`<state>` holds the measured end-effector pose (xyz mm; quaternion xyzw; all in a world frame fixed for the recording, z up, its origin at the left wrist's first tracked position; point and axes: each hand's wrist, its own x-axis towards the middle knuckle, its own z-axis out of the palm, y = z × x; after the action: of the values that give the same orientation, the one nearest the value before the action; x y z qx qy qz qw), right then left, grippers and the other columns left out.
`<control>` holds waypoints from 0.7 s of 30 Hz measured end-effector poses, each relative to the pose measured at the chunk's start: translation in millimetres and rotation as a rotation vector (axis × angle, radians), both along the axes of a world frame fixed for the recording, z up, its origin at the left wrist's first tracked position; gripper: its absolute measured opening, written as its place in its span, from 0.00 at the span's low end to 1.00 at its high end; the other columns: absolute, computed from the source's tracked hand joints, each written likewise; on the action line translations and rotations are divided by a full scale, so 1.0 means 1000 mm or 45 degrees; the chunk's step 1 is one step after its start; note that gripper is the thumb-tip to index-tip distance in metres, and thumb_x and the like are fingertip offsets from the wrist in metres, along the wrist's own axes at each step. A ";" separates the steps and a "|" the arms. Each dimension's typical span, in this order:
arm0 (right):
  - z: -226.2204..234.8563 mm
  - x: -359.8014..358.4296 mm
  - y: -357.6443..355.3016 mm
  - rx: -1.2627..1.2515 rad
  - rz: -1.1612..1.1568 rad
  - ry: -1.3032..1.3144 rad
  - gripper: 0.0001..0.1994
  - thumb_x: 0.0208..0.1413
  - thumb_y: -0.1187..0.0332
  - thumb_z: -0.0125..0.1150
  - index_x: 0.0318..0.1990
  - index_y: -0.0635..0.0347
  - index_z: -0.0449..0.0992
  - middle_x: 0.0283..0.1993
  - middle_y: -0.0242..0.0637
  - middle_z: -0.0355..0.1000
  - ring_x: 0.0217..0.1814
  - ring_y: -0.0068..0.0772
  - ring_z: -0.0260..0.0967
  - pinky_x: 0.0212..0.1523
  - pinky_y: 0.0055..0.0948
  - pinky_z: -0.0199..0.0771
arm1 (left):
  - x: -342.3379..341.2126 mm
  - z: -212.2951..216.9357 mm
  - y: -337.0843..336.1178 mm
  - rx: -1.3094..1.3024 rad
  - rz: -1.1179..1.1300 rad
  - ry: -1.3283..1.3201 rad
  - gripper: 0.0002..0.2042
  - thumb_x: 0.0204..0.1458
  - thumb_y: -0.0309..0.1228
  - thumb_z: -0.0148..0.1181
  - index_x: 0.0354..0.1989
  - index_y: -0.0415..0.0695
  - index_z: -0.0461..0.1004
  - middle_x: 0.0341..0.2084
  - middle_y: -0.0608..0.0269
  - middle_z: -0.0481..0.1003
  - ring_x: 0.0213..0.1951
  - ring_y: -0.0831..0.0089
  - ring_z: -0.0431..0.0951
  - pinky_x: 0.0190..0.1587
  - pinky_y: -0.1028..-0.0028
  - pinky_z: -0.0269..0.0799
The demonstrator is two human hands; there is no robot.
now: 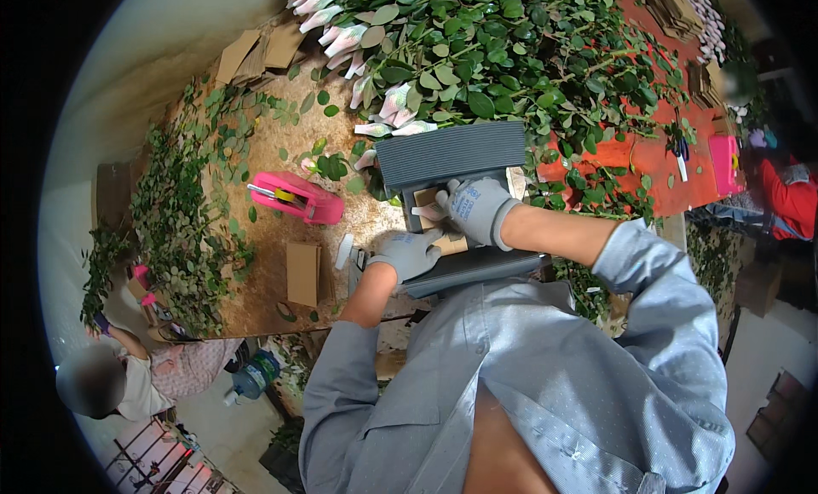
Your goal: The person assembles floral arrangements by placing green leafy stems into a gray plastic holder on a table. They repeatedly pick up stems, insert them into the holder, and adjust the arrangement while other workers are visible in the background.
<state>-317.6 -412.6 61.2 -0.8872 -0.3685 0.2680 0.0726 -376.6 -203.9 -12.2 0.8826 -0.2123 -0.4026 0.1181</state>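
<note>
My right hand (477,209), in a grey glove, curls its fingers around a pale pink flower bud (429,212) inside a dark frame. The frame has a ribbed far panel (452,156) and a ribbed near panel (477,269). My left hand (409,254), gloved too, reaches in from the left with its fingers bent on a piece of brown cardboard (452,244) between the panels. My palms and knuckles hide part of the bud and the cardboard.
Leafy stems with white-sleeved flower heads (394,105) are heaped beyond the frame. A pink tape dispenser (296,198) and folded cardboard (303,272) lie to the left. Scissors (681,157) rest on the red surface at right. Other people (183,376) are at the far left and right.
</note>
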 end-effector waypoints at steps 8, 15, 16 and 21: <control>-0.055 0.001 0.004 -0.003 0.040 -0.001 0.22 0.60 0.62 0.61 0.59 0.60 0.70 0.56 0.50 0.74 0.51 0.52 0.79 0.46 0.48 0.79 | 0.003 0.025 -0.002 -0.052 0.079 0.081 0.25 0.62 0.42 0.48 0.68 0.56 0.68 0.45 0.44 0.81 0.48 0.45 0.80 0.55 0.53 0.73; -0.050 -0.015 -0.004 0.061 0.278 0.323 0.25 0.64 0.68 0.51 0.68 0.61 0.64 0.57 0.50 0.76 0.55 0.51 0.77 0.52 0.45 0.77 | -0.003 0.032 0.028 -0.551 0.501 0.015 0.11 0.56 0.30 0.63 0.45 0.41 0.81 0.38 0.51 0.81 0.40 0.59 0.82 0.48 0.66 0.76; -0.054 -0.016 -0.006 0.071 0.263 0.344 0.25 0.64 0.68 0.50 0.68 0.61 0.64 0.56 0.50 0.76 0.55 0.51 0.77 0.52 0.45 0.77 | -0.003 0.031 0.028 -0.539 0.494 0.001 0.11 0.55 0.31 0.63 0.45 0.41 0.81 0.38 0.51 0.81 0.41 0.58 0.82 0.48 0.66 0.76; -0.064 -0.020 -0.008 0.149 0.239 0.385 0.24 0.64 0.69 0.50 0.67 0.62 0.63 0.54 0.51 0.77 0.52 0.53 0.78 0.50 0.46 0.77 | -0.006 0.012 0.026 -0.462 0.327 -0.047 0.12 0.54 0.39 0.64 0.39 0.42 0.81 0.36 0.50 0.80 0.41 0.51 0.81 0.45 0.58 0.75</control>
<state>-337.9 -420.8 -2.6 -0.7928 -0.4495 0.3821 0.1532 -382.7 -178.3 -0.1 0.8738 -0.1694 -0.3232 0.3213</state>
